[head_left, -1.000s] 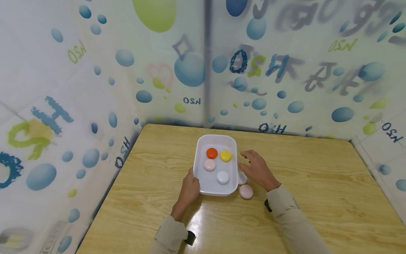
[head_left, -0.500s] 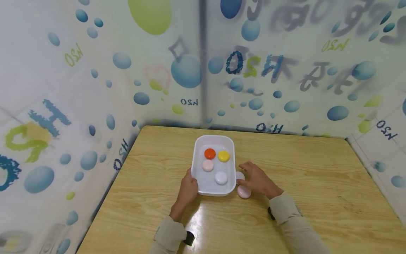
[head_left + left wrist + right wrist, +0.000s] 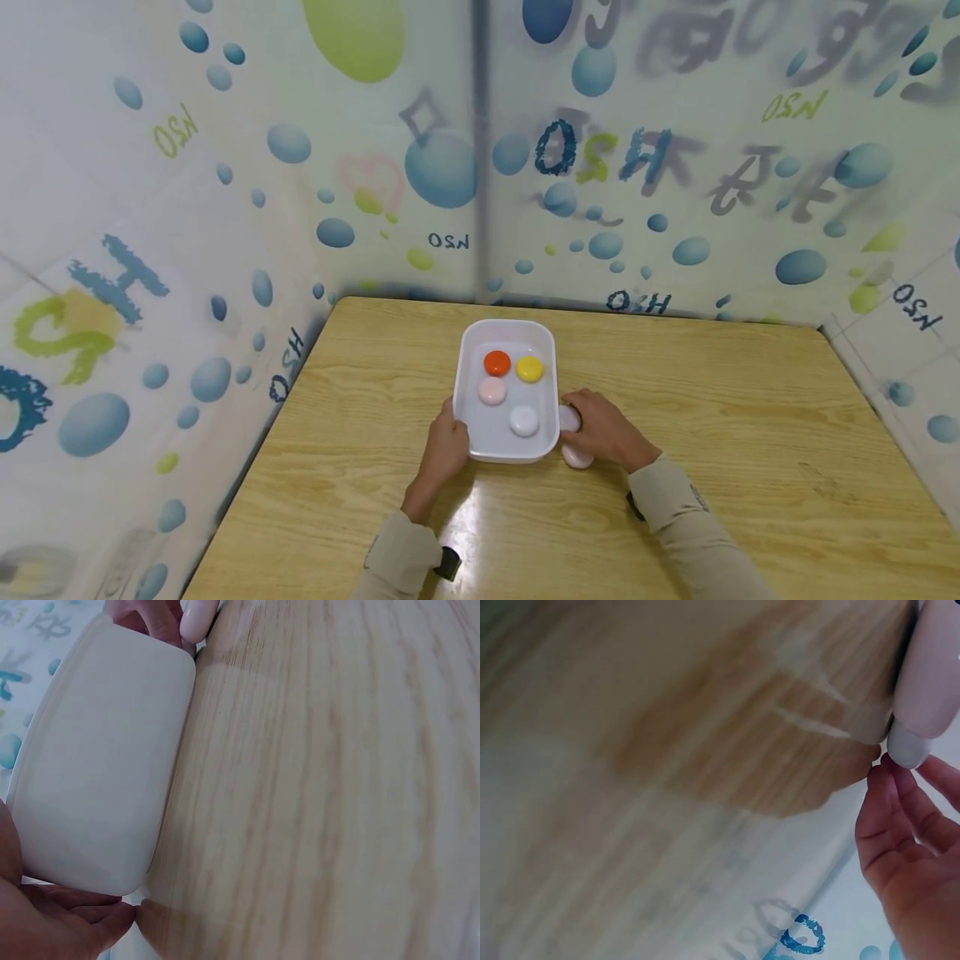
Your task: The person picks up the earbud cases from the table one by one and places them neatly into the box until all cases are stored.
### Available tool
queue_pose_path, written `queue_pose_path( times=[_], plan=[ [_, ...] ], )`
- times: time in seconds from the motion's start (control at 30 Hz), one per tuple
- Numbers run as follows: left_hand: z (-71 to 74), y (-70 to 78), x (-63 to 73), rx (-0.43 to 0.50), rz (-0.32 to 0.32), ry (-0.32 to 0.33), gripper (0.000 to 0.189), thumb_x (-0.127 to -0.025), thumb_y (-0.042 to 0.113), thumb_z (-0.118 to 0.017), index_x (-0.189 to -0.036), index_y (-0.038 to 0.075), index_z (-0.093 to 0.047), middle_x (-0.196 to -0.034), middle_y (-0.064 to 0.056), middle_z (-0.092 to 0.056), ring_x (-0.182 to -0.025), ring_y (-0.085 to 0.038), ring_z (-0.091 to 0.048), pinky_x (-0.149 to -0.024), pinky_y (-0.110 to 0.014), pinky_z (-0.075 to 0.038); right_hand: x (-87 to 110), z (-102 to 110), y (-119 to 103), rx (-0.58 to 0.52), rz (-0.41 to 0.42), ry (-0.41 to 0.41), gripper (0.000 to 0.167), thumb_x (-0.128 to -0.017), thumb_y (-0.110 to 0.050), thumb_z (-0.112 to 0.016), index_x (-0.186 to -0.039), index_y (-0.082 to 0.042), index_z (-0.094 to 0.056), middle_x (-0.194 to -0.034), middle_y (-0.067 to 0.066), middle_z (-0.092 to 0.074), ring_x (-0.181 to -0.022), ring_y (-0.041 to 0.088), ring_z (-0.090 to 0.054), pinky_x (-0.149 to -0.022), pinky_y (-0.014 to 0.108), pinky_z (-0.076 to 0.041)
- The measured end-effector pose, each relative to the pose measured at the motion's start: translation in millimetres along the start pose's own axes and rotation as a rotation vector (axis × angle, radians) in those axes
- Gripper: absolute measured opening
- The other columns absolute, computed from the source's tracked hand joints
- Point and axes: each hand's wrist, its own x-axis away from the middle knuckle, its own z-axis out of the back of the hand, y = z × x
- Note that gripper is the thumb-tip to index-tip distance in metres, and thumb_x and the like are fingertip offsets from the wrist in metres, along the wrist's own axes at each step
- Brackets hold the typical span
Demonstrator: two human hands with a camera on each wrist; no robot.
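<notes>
In the head view my left hand (image 3: 445,446) grips the near left side of a white plastic tray (image 3: 495,437). Inside the tray lie a red disc (image 3: 497,363), a yellow disc (image 3: 529,369), a pale pink disc (image 3: 492,391) and a white disc (image 3: 523,421), all rounded and glossy. Against the tray's right side, my right hand (image 3: 607,429) pinches another white disc (image 3: 909,742) between thumb and fingers, partly hidden by them. Just nearer lies a second pink disc (image 3: 930,675), half covered by that hand in the head view.
Everything stands on a light wooden table (image 3: 720,400). Behind it and to the left rise walls (image 3: 420,275) covered with a bubble-patterned sheet, close to the table's far edge.
My right hand has come down and nearer beside the tray, and its fingers have closed on the white disc there. The left hand keeps its grip on the tray.
</notes>
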Motion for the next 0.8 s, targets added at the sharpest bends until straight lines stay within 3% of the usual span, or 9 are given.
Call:
queue_pose_path(
  times=[0.2, 0.43, 0.8],
  plan=[
    [0.2, 0.5, -0.8, 0.018, -0.013, 0.002, 0.051, -0.089, -0.008, -0.034, -0.139, -0.017, -0.039, -0.131, -0.038, -0.054, -0.123, -0.047, -0.054, -0.103, -0.056, -0.046, -0.7, -0.5, 1.6, 0.008, -0.011, 0.029, 0.037, -0.084, -0.031, -0.076, -0.110, -0.006, -0.067, -0.102, 0.008, -0.064, -0.090, 0.020, -0.059, -0.078, 0.038, -0.053],
    [-0.3, -0.4, 0.3, 0.014, -0.005, -0.005, 0.051, -0.090, -0.008, -0.034, -0.140, -0.017, -0.039, -0.133, -0.038, -0.053, -0.125, -0.046, -0.053, -0.105, -0.055, -0.045, 0.7, 2.7, 4.8, -0.059, -0.068, 0.021, 0.040, -0.084, -0.029, -0.075, -0.114, -0.004, -0.065, -0.106, 0.010, -0.062, -0.091, 0.021, -0.059, -0.079, 0.040, -0.054],
    [-0.3, -1.7, -0.4, 0.005, 0.002, -0.011, 0.051, -0.091, -0.008, -0.034, -0.141, -0.017, -0.038, -0.135, -0.037, -0.051, -0.127, -0.046, -0.051, -0.106, -0.055, -0.045, -7.3, 25.0, 4.9, -0.043, -0.074, 0.220, 0.053, -0.086, -0.021, -0.071, -0.130, 0.006, -0.057, -0.119, 0.025, -0.058, -0.100, 0.034, -0.062, -0.085, 0.049, -0.057]
  ],
)
